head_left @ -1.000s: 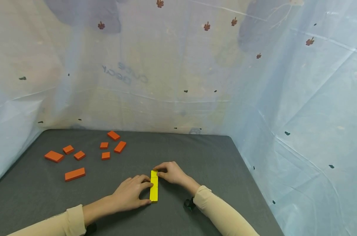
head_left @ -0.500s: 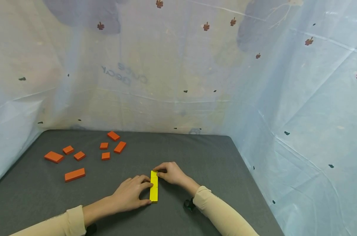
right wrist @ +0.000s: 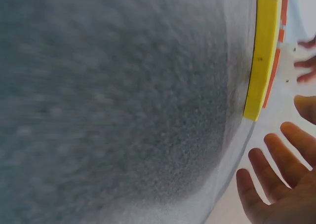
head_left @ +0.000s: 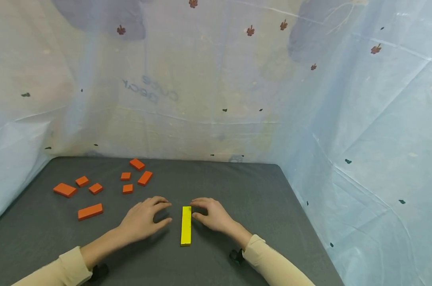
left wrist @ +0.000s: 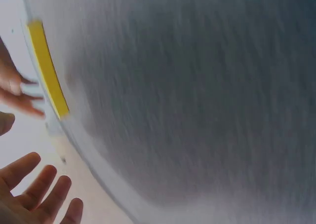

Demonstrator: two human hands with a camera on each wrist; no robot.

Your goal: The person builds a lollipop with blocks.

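A long, narrow yellow block [head_left: 186, 226] lies flat on the dark grey table, pointing away from me in the head view. My left hand [head_left: 142, 220] is to its left with a clear gap, its fingers spread and holding nothing. On the other side, close to the block's far right edge, is my right hand [head_left: 212, 215], thumb and fingers apart. The right wrist view shows the same yellow block [right wrist: 263, 56] with the right hand's fingers loosely extended and nothing between them. In the left wrist view, both hands appear beside the yellow block [left wrist: 48, 68].
Several orange blocks, long ones [head_left: 90, 211] and short ones [head_left: 128, 189], are scattered at the back left of the table [head_left: 237, 186]. Translucent patterned sheeting [head_left: 201, 79] hangs behind the table and along its right side.
My left hand has let go of the yellow block and moved left and away from me. The right hand has eased off its far end, slightly to the right. The block has stayed in place.
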